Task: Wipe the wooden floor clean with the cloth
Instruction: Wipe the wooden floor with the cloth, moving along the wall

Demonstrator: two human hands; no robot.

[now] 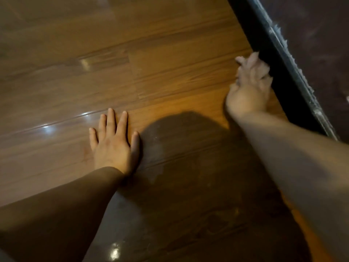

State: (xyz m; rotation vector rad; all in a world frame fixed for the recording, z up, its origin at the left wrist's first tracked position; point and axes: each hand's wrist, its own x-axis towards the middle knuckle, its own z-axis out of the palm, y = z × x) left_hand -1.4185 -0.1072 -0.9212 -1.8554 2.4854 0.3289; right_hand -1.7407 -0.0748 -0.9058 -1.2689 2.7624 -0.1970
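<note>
Cloth (254, 62) under right hand (247, 93)

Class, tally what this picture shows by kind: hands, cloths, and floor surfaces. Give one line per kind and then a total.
Hands: 2, the left hand flat on the floor and the right hand, blurred, on the cloth
Cloths: 1, the pale cloth by the dark edge
Floor surfaces: 1, the wooden floor
Total: 4

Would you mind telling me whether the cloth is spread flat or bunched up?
Bunched up. The cloth shows as blurred pale folds around the right hand's fingers, by the dark edge.
</note>
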